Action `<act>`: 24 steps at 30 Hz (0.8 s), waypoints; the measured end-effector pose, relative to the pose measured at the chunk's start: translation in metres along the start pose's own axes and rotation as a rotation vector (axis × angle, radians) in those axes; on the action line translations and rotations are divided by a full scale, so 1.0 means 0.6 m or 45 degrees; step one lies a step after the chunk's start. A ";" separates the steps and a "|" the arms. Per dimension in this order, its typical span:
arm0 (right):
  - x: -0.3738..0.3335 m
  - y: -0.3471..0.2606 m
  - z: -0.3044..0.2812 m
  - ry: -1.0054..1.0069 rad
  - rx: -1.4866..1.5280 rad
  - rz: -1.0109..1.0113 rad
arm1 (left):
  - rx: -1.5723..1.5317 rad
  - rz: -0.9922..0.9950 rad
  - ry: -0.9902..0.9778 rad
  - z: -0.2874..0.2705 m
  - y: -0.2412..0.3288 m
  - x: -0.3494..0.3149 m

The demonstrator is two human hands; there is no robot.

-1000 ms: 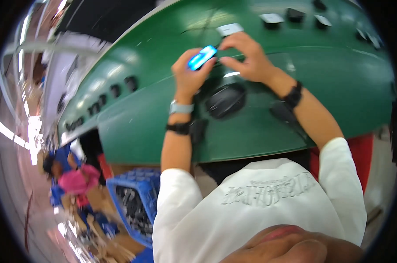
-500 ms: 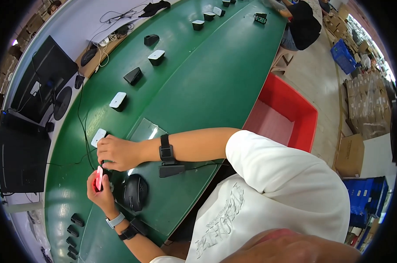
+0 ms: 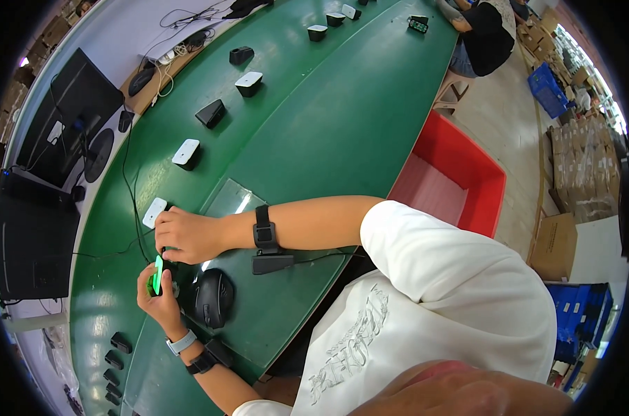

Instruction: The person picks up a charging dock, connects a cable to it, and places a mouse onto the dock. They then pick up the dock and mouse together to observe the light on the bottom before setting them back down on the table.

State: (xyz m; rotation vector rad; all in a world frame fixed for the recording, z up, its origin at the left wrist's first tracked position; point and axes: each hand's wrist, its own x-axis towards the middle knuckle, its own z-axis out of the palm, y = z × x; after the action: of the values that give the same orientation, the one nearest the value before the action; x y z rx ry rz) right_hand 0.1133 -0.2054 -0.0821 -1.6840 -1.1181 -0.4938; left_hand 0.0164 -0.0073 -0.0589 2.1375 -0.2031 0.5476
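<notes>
Your left hand [image 3: 160, 299] grasped a small gadget [image 3: 157, 276] that glowed green, its fingers and thumb wrapped around the sides. The gadget was above the left part of the green table [image 3: 314, 132], just left of a black mouse [image 3: 214, 298]. Your right hand [image 3: 184, 237] was at the gadget's far end with its fingers bent; whether they pinched anything there, you could not tell, as the hand hid it. A white-topped box [image 3: 155, 213] sat just beyond your right hand, and a thin black cable [image 3: 128, 177] ran along the table toward it. Farther off stood another white-topped block [image 3: 186, 154] and a black block [image 3: 210, 114]. A monitor [image 3: 68, 118] stood at the far left, and a red bin [image 3: 477, 180] was on the right, beside the table.
</notes>
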 end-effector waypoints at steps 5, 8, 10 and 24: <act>-0.001 0.003 0.001 0.019 -0.004 0.000 | -0.087 -0.020 0.020 0.004 -0.001 0.000; -0.002 0.002 0.001 0.006 0.002 0.001 | -0.086 -0.007 0.018 0.004 0.001 0.000; -0.003 0.001 0.002 -0.001 0.002 0.001 | -0.078 0.013 0.014 0.003 0.001 0.000; -0.004 -0.003 -0.007 -0.175 -0.012 0.005 | -0.179 -0.069 -0.023 0.002 0.012 0.001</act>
State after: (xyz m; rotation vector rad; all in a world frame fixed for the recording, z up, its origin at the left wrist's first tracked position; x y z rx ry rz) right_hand 0.1112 -0.2103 -0.0814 -1.7492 -1.2127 -0.3864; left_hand 0.0147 -0.0122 -0.0539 2.0064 -0.1877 0.4691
